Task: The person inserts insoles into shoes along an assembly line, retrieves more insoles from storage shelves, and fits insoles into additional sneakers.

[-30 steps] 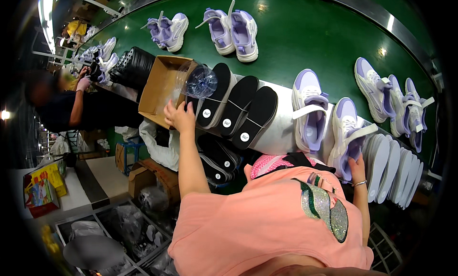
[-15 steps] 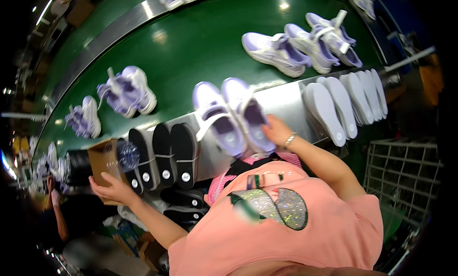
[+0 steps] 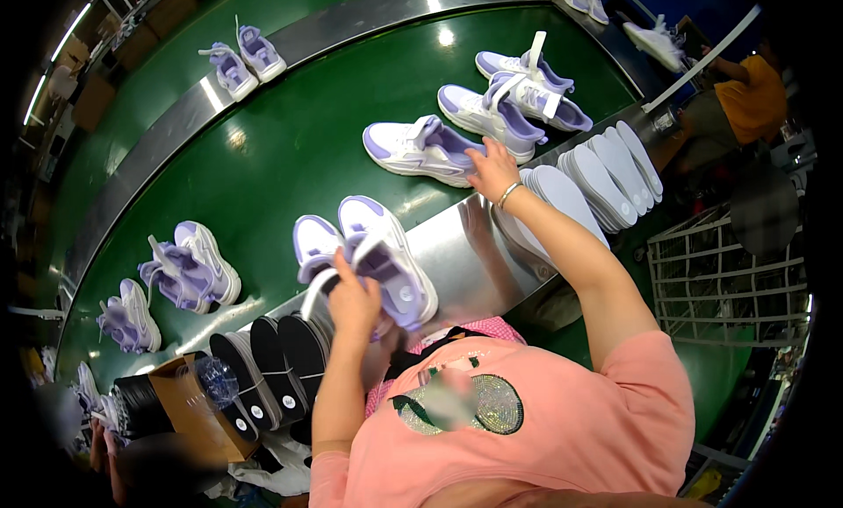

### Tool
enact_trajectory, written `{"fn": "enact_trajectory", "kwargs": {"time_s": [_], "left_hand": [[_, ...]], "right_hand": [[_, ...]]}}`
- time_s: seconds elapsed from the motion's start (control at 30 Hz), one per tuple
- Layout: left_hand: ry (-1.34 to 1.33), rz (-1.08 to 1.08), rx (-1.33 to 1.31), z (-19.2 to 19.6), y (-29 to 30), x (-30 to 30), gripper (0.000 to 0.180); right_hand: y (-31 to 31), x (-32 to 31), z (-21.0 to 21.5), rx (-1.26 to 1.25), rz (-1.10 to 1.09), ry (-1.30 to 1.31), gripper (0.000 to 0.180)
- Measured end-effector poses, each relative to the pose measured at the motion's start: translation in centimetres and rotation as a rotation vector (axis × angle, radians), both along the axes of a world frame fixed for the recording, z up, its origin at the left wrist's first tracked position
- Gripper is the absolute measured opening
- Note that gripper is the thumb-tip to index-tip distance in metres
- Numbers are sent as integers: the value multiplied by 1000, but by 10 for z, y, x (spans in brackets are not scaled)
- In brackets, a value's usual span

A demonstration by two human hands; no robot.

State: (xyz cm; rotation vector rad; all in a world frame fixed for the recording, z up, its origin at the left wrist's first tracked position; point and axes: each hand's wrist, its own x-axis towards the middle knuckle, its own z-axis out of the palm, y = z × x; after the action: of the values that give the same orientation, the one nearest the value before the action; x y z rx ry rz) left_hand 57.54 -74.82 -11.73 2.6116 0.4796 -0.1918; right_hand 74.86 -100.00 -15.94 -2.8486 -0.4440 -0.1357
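Note:
A pair of white and lavender sneakers stands at the metal edge in front of me, toes pointing away. My left hand point(image 3: 354, 299) has its fingers closed at the opening of the left sneaker point(image 3: 314, 243) and hides its heel. Close beside it, the right sneaker point(image 3: 386, 244) shows a pale insole inside. Farther right, my right hand point(image 3: 496, 170) reaches out and grips the heel collar of another white and lavender sneaker point(image 3: 417, 150), which lies with its toe to the left. Two more sneakers point(image 3: 492, 117) with raised white straps lie just behind that one.
Stacks of white insoles point(image 3: 597, 187) line the metal ledge point(image 3: 474, 253) on the right. Bundled black insoles point(image 3: 279, 359) and a cardboard box point(image 3: 180, 394) are at left. More sneakers point(image 3: 198, 266) sit on the green belt point(image 3: 263, 165). A wire basket point(image 3: 720, 280) stands right; a person in orange point(image 3: 751, 100) sits beyond.
My left hand has moved from the cardboard box to the pair's left sneaker. My right hand has left the pair's right sneaker for the one farther right. The view has shifted right.

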Motion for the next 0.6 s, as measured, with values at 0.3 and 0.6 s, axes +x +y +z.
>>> {"fn": "enact_trajectory", "kwargs": {"time_s": [0.3, 0.6], "left_hand": [[-435, 339, 25, 37, 104, 77, 64], [-376, 151, -596, -10, 21, 39, 44]], "right_hand": [[-21, 39, 11, -253, -287, 126, 28], [-28, 83, 25, 33, -97, 298, 40]]}}
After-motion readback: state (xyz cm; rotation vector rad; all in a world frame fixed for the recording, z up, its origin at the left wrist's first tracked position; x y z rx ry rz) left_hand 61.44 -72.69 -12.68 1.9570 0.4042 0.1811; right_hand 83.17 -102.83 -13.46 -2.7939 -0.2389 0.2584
